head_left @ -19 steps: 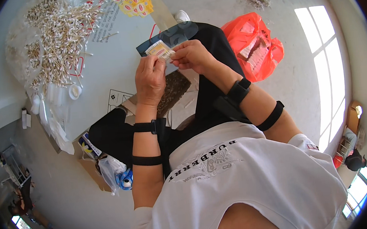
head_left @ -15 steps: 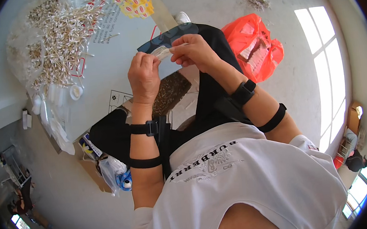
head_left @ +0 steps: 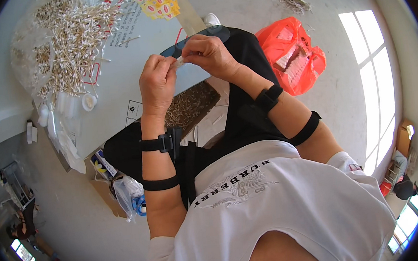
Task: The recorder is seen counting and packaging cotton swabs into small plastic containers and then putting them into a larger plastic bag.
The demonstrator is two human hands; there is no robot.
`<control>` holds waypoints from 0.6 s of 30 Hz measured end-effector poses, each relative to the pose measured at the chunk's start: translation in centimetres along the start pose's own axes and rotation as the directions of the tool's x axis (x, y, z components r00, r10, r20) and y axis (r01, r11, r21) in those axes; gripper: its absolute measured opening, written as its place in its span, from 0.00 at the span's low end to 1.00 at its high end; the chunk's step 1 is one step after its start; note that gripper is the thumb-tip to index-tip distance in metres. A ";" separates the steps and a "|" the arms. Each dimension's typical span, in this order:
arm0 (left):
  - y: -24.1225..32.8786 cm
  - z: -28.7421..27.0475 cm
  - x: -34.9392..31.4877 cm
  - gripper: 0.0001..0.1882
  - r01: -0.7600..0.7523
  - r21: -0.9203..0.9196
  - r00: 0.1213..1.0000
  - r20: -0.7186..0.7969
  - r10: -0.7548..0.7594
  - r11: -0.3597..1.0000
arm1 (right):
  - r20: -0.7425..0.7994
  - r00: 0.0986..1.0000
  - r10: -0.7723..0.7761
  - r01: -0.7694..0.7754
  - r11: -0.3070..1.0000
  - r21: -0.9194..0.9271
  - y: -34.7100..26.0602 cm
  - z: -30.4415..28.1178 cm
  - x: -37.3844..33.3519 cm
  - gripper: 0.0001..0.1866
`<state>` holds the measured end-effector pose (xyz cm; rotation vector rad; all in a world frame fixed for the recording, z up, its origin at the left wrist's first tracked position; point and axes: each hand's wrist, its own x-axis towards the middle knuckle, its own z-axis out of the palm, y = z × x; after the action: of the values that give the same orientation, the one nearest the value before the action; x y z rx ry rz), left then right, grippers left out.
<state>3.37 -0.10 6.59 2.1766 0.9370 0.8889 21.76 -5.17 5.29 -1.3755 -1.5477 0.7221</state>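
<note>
Both hands meet over the near right part of the table, pinching a small clear plastic packet (head_left: pixel 179 62) between them. My left hand (head_left: pixel 157 88) has its thumb and fingers closed on one end. My right hand (head_left: pixel 211 55) grips the other end with bent fingers. Most of the packet is hidden by the fingertips, so its contents cannot be made out. A large heap of cotton swabs (head_left: pixel 75 47) lies on the table to the left, partly inside a clear plastic bag (head_left: pixel 24 62). Yellow-and-white printed slips (head_left: pixel 161 5) lie at the far edge.
A round white tub (head_left: pixel 88 102) stands beside the swab heap on the grey table (head_left: pixel 116 89). Below my hands sits a brown box (head_left: pixel 194 107) of small thin pieces. On the floor rest a red plastic bag (head_left: pixel 294 56), a pile of scraps (head_left: pixel 294 1) and an open carton (head_left: pixel 109 199).
My right hand has shifted left and closed in on my left hand, which moved slightly left. Less of the plastic packet shows between them.
</note>
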 end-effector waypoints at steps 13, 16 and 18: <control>-0.2 0.6 1.0 0.07 -0.017 0.036 1.000 -0.003 0.017 0.999 | 0.031 0.999 0.029 -0.029 1.000 -0.012 -0.1 0.4 0.9 0.06; -0.7 0.7 1.5 0.06 -0.092 0.109 0.996 0.001 0.092 0.990 | 0.069 0.997 -0.035 0.039 0.997 -0.061 0.0 0.2 1.2 0.05; -0.9 0.4 1.6 0.06 -0.122 0.136 0.992 0.004 0.122 0.983 | 0.058 0.998 -0.017 0.018 1.000 -0.016 0.0 0.1 1.4 0.04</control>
<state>4.20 1.57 6.21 2.3704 0.8975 0.9113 21.69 -3.83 5.55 -1.3627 -1.6121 0.7455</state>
